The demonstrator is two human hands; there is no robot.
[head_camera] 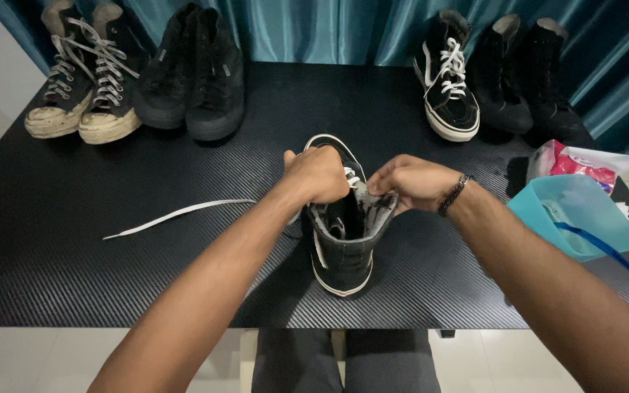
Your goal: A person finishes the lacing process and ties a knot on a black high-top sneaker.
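Seven shoes are on your black woven-pattern surface (74, 276), listed left to right. Far left rear: a pair of worn high-tops with white laces (81, 80), soles dirty. Beside them: a pair of all-black high-tops (194, 80). In front, left of centre: one loose white lace (176, 212), lying flat, its near end running under your left forearm.

Centre: the black high-top with a white sole edge (343, 247), heel toward you, toe pointing away. Your left hand (318, 175) is closed in a fist over the upper eyelets, seemingly pinching the lace there; your right hand (413, 182), with a bracelet at the wrist, is curled shut on the tongue and collar, pulling them open. Both hands sit directly on top of the shoe. Some lace shows at the upper eyelets, so lacing looks partway; how much remains you cannot tell, as the hands hide it.

Right rear: one black shoe with white laces (449, 87), then a black pair (533, 80). Far right: a turquoise tub (584, 211) holding a blue-handled tool, and a pink-and-white packet (580, 164) behind it.
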